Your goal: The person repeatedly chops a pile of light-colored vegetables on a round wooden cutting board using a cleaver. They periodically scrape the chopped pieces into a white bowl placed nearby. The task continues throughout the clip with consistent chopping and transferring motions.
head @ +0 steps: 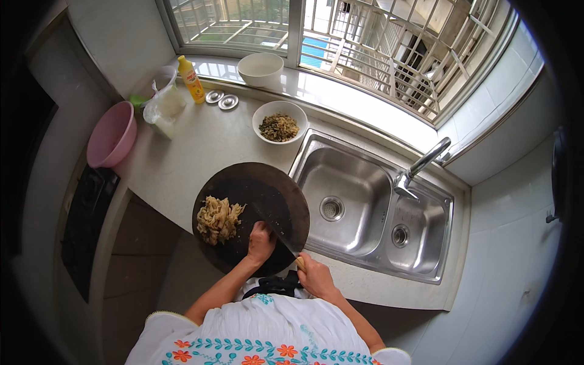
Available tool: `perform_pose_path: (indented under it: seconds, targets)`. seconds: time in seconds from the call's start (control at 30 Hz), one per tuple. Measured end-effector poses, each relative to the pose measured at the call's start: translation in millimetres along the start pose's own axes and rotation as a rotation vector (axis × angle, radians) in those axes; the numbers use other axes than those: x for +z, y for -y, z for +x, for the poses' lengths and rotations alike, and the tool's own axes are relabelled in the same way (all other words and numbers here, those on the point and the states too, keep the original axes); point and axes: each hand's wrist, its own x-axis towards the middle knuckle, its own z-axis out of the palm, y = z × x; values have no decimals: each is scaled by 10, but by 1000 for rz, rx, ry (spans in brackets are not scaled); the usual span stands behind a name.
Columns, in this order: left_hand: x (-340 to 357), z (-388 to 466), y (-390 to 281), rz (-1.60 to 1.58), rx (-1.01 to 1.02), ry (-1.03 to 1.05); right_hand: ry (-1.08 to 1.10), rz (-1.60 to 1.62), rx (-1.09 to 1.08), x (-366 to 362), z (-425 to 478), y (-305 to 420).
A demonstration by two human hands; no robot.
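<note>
A round dark wooden chopping board (pixel 269 180) lies before me, beside the sink. My right hand (pixel 317 276) grips the wooden handle of a kitchen knife (pixel 300 263), whose blade slants up and left across the board. Close to the blade's left side, my left hand (pixel 262 242) rests on the board with its fingers curled down. Whether anything is under those fingers is hidden. A heap of pale yellowish shredded vegetable (pixel 219 220), apparently pickled, sits at the board's left. Beyond the board, a white bowl (pixel 299 123) holds chopped brown-green food (pixel 278 128).
At the right is a two-basin steel sink (pixel 356 171) with a chrome faucet (pixel 422 162). A second white bowl (pixel 261 73) stands on the windowsill. Toward the left are a yellow bottle (pixel 191 81), two metal lids (pixel 228 102), a plastic bag (pixel 165 109), a pink basin (pixel 112 137) and a stove (pixel 86 219).
</note>
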Motion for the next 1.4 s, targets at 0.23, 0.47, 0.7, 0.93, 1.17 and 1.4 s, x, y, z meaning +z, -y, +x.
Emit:
perform_pose_path:
  seconds: [0.23,0.47,0.7,0.93,1.17,1.4]
  targets:
    - [-12,26,37,-90,31,-13,-98,95,18,29,40,-40]
    - [-24,50,19,6,97,19,49,41,-10,-27,66,-24]
    - [-11,80,31,-8,53,67,107,35,3,-77,108,16]
    - [0,88,27,-14,51,66,111,93,-4,-46,97,6]
    - [-15,95,65,-65,21,82,135,105,-8,103,233,-79]
    - [-20,83,49,-88,8,69,59,25,6,297,523,22]
